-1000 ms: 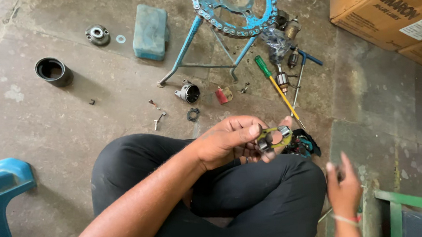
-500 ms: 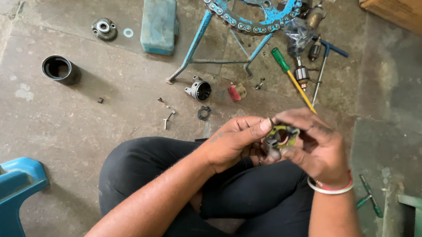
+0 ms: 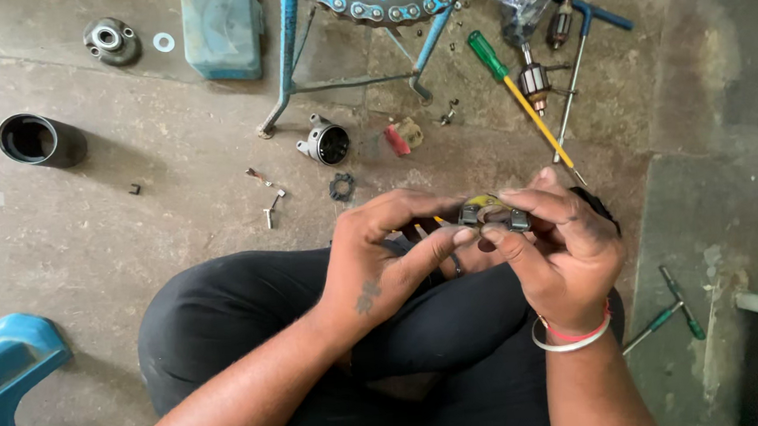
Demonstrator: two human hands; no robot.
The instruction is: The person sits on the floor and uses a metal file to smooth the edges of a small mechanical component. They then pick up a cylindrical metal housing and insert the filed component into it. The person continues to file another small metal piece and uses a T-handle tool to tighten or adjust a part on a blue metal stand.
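Sitting cross-legged on the rough, stained concrete floor [image 3: 115,258], the person works over their lap in black trousers. Blue metal stand [image 3: 298,67] with a roller chain [image 3: 374,9] draped on it stands at the top of the view; a blue plastic stool [image 3: 0,391] sits at the lower left corner.

Left hand [image 3: 383,266] and right hand [image 3: 560,254] meet above the knees, both pinching one small part: a brush-holder-like assembly [image 3: 490,214], dark metal with a yellow-green bit. It lies crosswise between the two hands, long axis roughly left to right, touching the fingers of both. Right-hand fingers clamp its right end; the left thumb and forefinger press the left end. Neither hand is nearer; it is shared.

Floor items, all well apart from the hands: black cylindrical housing [image 3: 40,141], green-handled screwdriver with yellow shaft [image 3: 523,105], motor armature [image 3: 532,78], small round end cap [image 3: 328,143], flat washer [image 3: 163,42].
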